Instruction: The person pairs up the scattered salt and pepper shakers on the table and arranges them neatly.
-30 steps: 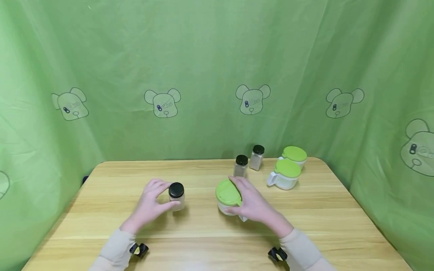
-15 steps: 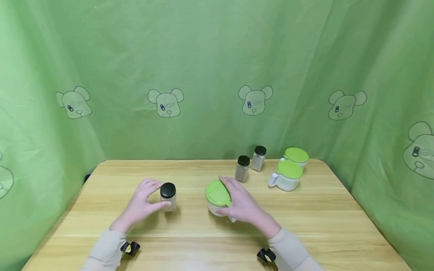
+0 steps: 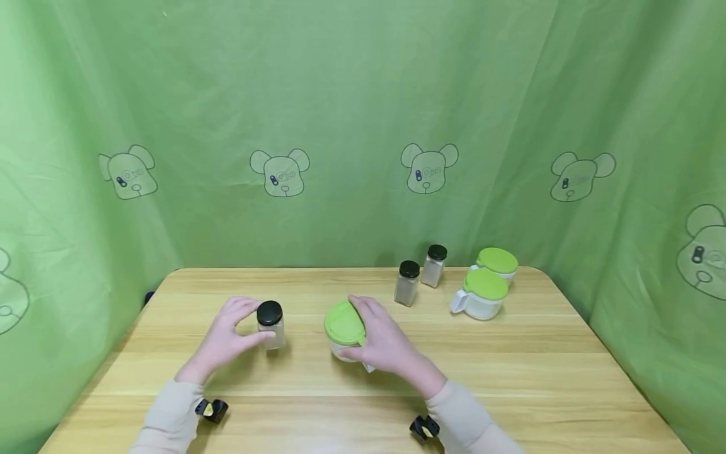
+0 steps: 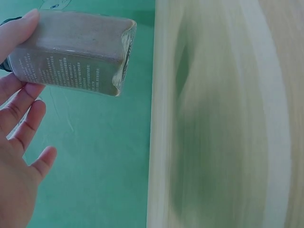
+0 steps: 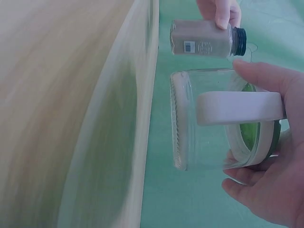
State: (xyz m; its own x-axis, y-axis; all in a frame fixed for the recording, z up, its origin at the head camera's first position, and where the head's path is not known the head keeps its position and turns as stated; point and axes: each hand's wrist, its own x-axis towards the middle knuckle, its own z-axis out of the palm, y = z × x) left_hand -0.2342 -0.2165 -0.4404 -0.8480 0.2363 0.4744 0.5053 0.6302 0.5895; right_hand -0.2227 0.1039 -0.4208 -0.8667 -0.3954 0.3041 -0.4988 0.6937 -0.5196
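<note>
My left hand [image 3: 224, 334] pinches a square spice jar [image 3: 273, 333] with a black lid between thumb and fingers. In the left wrist view the jar [image 4: 76, 47] holds greyish powder and bears small white print; its base is off the table. My right hand [image 3: 386, 337] grips a clear seasoning pot [image 3: 343, 323] round its green lid. In the right wrist view the pot [image 5: 209, 142] shows its glass body and white handle [image 5: 240, 108], also raised above the table. Both containers are upright and apart from each other.
Two more black-lidded spice jars [image 3: 406, 289] [image 3: 433, 270] stand at the back of the wooden table [image 3: 317, 416]. Right of them are two green-lidded seasoning pots [image 3: 482, 296] [image 3: 498, 260]. A green curtain [image 3: 351, 94] surrounds the table.
Both hands have moved left, carrying the spice jar and the seasoning pot along. The containers on the table keep their places, apart from a slight shift of the whole view.
</note>
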